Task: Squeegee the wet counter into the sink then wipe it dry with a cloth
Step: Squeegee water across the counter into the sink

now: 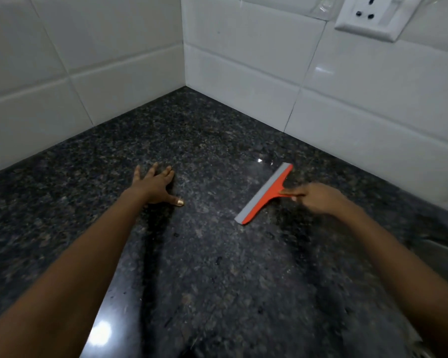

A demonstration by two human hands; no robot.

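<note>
Right hand (pixel 318 198) grips squeegee (pixel 265 193) on counter (pixel 217 254); left hand (pixel 154 186) flat

No readable text, labels, brands or numbers on any surface

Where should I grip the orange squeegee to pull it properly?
Grip the squeegee by its short orange handle, coming from the right, as the right hand does. The handle juts from mid-bar, away from the grey blade edge facing the left hand.
</note>
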